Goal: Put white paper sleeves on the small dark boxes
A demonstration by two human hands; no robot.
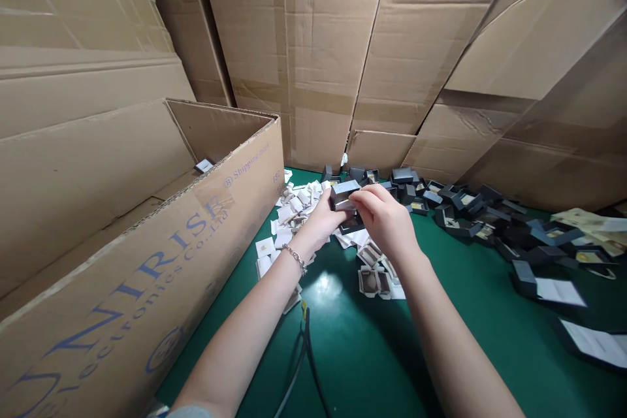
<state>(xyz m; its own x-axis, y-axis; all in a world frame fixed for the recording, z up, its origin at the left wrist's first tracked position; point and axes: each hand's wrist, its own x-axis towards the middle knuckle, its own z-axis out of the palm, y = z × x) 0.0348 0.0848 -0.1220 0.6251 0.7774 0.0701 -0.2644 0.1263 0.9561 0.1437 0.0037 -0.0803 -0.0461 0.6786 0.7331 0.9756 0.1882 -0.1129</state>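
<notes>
In the middle of the head view, a small black box is held up over the green table. My left hand grips it from the left side, fingers partly hidden behind it. A pale insert shows at the box's opening. My right hand is pinched at that insert, its fingertips against the pale edge. Below and left of the hands lie many loose white insert pieces. Several brownish-grey insert pieces lie below the right hand.
A large open carton stands along the left, with one small box inside. Black boxes are heaped along the right and back of the green table. Black cables lie in front. Tall cardboard boxes wall the back.
</notes>
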